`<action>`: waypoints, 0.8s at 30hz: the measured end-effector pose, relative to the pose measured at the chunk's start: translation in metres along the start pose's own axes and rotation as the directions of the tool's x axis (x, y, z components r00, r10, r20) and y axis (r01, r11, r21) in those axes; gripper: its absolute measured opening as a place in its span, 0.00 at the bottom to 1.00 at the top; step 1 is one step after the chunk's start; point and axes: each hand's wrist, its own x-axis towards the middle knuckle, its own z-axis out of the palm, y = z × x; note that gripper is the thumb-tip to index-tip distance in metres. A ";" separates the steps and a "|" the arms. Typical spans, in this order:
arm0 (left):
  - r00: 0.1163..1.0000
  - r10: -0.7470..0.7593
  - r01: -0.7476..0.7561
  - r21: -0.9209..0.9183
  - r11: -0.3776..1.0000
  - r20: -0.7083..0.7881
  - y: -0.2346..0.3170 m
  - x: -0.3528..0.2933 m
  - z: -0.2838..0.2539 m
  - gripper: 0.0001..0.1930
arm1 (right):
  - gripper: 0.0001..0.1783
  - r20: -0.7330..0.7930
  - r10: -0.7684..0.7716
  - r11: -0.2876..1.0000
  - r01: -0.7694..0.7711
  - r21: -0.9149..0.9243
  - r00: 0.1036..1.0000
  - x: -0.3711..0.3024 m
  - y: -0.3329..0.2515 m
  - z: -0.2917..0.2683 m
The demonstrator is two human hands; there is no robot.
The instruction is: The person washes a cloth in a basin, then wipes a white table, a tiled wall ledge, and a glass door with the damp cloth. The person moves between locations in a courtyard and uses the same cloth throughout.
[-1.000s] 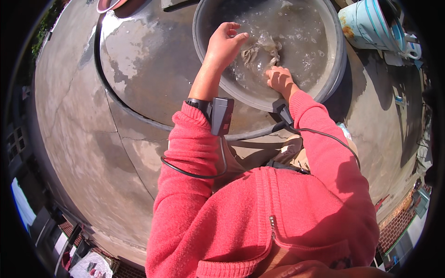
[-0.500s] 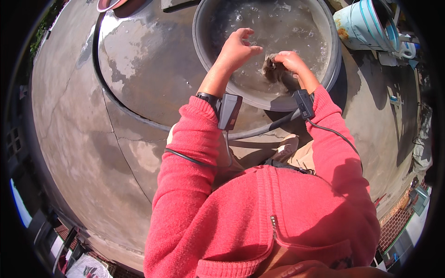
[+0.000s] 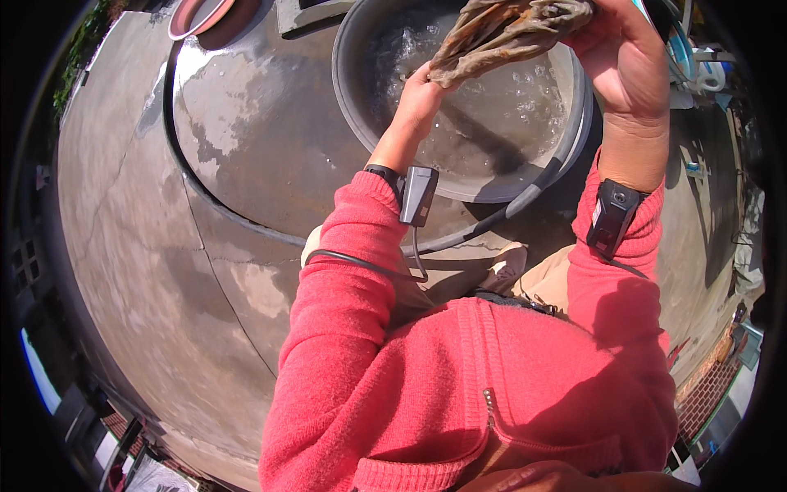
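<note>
A wet, grey-brown cloth (image 3: pixel 512 37) is stretched in a bunched strip above a large round grey tub (image 3: pixel 348 90). Its upper right end is in my right hand (image 3: pixel 619 61), raised high over the tub's right side with the fingers wrapped round it. At the lower left end, my left hand (image 3: pixel 420 102) is closed on the cloth. Murky, rippled water (image 3: pixel 525 115) lies in the tub, and a dark shadow falls across it. The fingertips of my right hand are partly hidden by the cloth and the picture's edge.
A black hose (image 3: pixel 193 184) curves across the wet concrete floor (image 3: pixel 131 205) and passes the tub's near side. A reddish basin (image 3: pixel 193 18) stands at the far left. Blue buckets (image 3: pixel 680 53) are at the far right. My shoe (image 3: pixel 510 261) is near the tub.
The cloth has come up out of the water. My right hand has risen with it toward the upper right, and my left hand, apart from it before, has taken hold of its other end.
</note>
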 end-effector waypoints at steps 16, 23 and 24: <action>0.995 -0.099 0.052 -0.736 0.675 -0.021 0.004 -0.014 0.029 0.19 | 0.25 -0.261 0.484 0.750 -0.243 0.616 0.835 -0.017 0.213 -0.096; 0.984 -0.129 0.043 -0.537 0.843 -0.124 -0.046 0.015 -0.009 0.17 | 0.13 -0.329 0.187 0.948 -0.258 -0.186 0.925 -0.023 0.213 -0.061; 0.986 -0.102 0.012 -0.558 0.830 -0.131 -0.046 0.012 -0.008 0.16 | 0.18 -0.192 -0.087 0.695 -0.079 -0.715 0.977 -0.026 0.219 -0.055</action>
